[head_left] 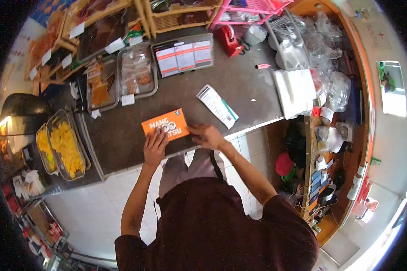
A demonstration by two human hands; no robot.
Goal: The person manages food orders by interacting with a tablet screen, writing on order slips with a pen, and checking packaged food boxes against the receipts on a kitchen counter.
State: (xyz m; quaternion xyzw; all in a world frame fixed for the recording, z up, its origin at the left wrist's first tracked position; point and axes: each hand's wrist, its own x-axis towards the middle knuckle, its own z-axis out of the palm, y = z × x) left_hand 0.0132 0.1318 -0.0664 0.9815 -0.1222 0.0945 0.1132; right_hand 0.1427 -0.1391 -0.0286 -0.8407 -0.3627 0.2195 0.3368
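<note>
An orange cardboard box (176,118) with white lettering lies near the front edge of the dark counter. My left hand (154,148) rests on its near left part, the fingers stretched out and slightly apart. At the box's right end is my right hand (208,137), its fingers bent and pressed together against that edge; the fingertips are partly hidden. A white printed slip (217,106) with a green strip lies slantwise on the counter, to the right of the box and beyond my right hand.
Clear trays of packed food (137,67) and a label holder (185,55) stand along the back. Yellow food fills a tray (87,159) at left. A red tape dispenser (229,41), a pink marker (262,66) and white bags (295,92) lie toward the right.
</note>
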